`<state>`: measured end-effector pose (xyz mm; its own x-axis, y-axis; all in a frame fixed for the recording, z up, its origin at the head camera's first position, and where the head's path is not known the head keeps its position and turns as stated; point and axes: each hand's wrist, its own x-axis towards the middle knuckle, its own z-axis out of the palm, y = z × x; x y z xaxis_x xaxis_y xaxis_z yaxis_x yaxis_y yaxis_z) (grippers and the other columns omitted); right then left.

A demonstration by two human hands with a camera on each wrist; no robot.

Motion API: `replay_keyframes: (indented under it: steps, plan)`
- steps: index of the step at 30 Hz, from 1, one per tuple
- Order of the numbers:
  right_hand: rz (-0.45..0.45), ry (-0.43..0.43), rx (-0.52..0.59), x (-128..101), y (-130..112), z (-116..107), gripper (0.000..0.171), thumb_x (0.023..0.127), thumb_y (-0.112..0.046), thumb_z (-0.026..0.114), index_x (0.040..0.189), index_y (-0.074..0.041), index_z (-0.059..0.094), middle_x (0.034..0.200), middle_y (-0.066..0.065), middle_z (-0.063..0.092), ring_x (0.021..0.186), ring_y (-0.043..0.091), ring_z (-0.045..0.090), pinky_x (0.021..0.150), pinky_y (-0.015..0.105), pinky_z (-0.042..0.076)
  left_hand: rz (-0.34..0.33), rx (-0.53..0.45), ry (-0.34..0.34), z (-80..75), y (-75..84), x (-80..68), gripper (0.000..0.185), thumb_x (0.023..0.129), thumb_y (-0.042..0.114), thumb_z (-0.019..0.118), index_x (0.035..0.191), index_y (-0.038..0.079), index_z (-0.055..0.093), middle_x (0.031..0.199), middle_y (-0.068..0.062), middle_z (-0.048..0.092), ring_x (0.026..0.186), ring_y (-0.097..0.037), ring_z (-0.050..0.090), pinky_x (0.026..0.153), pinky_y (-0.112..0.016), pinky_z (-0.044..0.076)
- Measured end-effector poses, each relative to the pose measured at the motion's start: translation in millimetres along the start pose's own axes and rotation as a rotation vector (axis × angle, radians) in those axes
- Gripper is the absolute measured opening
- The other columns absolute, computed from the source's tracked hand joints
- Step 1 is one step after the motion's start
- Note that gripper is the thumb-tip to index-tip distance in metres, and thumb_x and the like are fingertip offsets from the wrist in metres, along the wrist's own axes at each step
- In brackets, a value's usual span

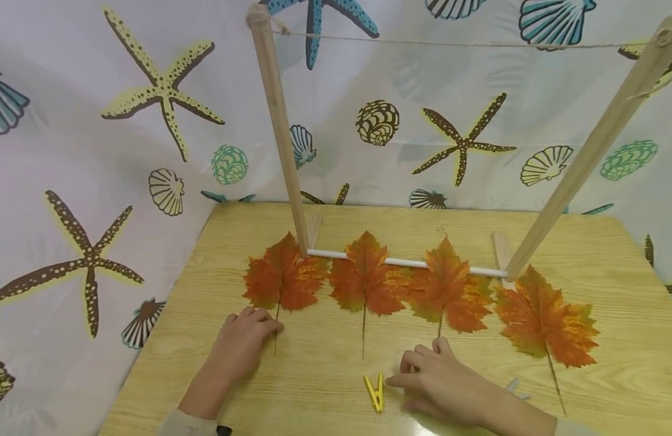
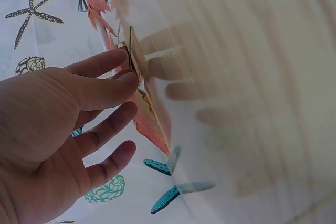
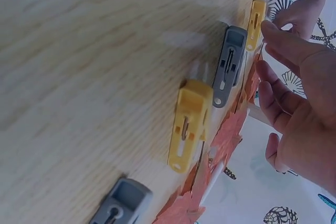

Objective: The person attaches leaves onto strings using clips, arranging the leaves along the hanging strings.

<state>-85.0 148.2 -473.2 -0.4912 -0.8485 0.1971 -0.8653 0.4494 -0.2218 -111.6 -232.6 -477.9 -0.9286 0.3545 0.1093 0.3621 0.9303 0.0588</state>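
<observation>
Left hand [image 1: 243,345] rests flat, fingers relaxed, tips on the leftmost leaf's [image 1: 284,275] stem, which runs toward the person; right hand [image 1: 439,378], fingers loose and holding nothing, lies just right of the yellow peg [image 1: 375,392] on the bench [image 1: 614,254].

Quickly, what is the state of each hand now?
Left hand: open, fingertips on the leftmost leaf's stem.
Right hand: open, holding nothing, beside the yellow clothespin.
</observation>
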Motion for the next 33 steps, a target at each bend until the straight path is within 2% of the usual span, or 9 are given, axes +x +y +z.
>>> replay_keyframes:
  steps: [6, 10, 15, 19, 23, 26, 29, 33]
  plan:
    - [-0.005, -0.006, -0.048, 8, 1, 2, 0.038, 0.085, -0.034, 0.079, 0.122, -0.033, 0.071, 0.098, -0.014, 0.06, 0.079, 0.002, 0.045, 0.074, 0.03, 0.017, -0.009, -0.008, -0.01, -1.3, -1.7, -0.9, 0.024, 0.088, 0.0, 0.07, 0.1, 0.02, 0.077, 0.099, 0.001, 0.069, 0.098, -0.025, 0.061, 0.076, -0.051, 0.052]
    - [0.004, -0.059, -0.093, 16, -1, 2, 0.043, 0.084, -0.034, 0.079, 0.125, -0.031, 0.069, 0.1, -0.012, 0.062, 0.081, 0.004, 0.049, 0.074, 0.03, 0.02, -0.004, -0.027, -0.008, -1.6, -1.7, -0.2, 0.02, 0.089, 0.002, 0.07, 0.097, 0.019, 0.077, 0.099, 0.001, 0.069, 0.098, -0.025, 0.062, 0.077, -0.051, 0.052]
    - [0.027, -0.122, -0.164, 26, -6, 2, 0.039, 0.087, -0.035, 0.076, 0.126, -0.029, 0.069, 0.102, -0.011, 0.064, 0.086, 0.007, 0.058, 0.073, 0.026, 0.034, 0.006, -0.034, -0.002, -1.8, -1.0, 1.1, 0.017, 0.088, 0.003, 0.072, 0.09, 0.019, 0.076, 0.095, 0.003, 0.069, 0.094, -0.024, 0.062, 0.076, -0.051, 0.052]
    - [0.021, -0.089, -0.206, 30, -9, 2, 0.025, 0.088, -0.033, 0.076, 0.113, -0.028, 0.073, 0.098, -0.01, 0.065, 0.082, 0.008, 0.061, 0.068, 0.023, 0.04, 0.013, -0.044, 0.0, -2.0, -0.6, 1.6, 0.016, 0.086, 0.003, 0.074, 0.088, 0.019, 0.076, 0.092, 0.003, 0.069, 0.09, -0.023, 0.062, 0.075, -0.051, 0.052]
    - [-0.019, -0.03, -0.28, 33, -10, 3, 0.013, 0.085, -0.033, 0.078, 0.094, -0.027, 0.073, 0.089, -0.009, 0.063, 0.071, 0.008, 0.056, 0.061, 0.02, 0.029, 0.006, -0.04, 0.0, -2.0, -1.3, 1.3, 0.015, 0.086, 0.005, 0.074, 0.087, 0.02, 0.076, 0.09, 0.005, 0.068, 0.088, -0.022, 0.061, 0.074, -0.049, 0.051]
    - [-0.036, -0.009, -0.329, 36, -10, 4, 0.012, 0.082, -0.033, 0.079, 0.086, -0.025, 0.07, 0.084, -0.009, 0.061, 0.066, 0.009, 0.052, 0.058, 0.021, 0.024, 0.004, -0.034, 0.003, -2.0, -1.9, 1.1, 0.014, 0.086, 0.006, 0.075, 0.086, 0.02, 0.076, 0.089, 0.005, 0.067, 0.088, -0.021, 0.061, 0.073, -0.048, 0.051]
    - [-0.02, -0.022, -0.298, 38, -12, 4, 0.012, 0.082, -0.03, 0.079, 0.089, -0.024, 0.071, 0.088, -0.008, 0.063, 0.069, 0.009, 0.057, 0.058, 0.02, 0.03, 0.005, -0.034, 0.004, -2.5, -2.1, 0.9, 0.014, 0.086, 0.006, 0.075, 0.086, 0.02, 0.076, 0.087, 0.005, 0.067, 0.087, -0.021, 0.061, 0.073, -0.048, 0.051]
    - [0.009, -0.067, -0.189, 40, -15, 4, 0.02, 0.085, -0.023, 0.076, 0.105, -0.023, 0.072, 0.101, -0.007, 0.068, 0.084, 0.009, 0.065, 0.065, 0.024, 0.047, 0.005, -0.034, 0.007, -3.5, -1.7, 0.6, 0.014, 0.085, 0.006, 0.076, 0.085, 0.019, 0.076, 0.086, 0.005, 0.067, 0.085, -0.02, 0.06, 0.072, -0.048, 0.051]
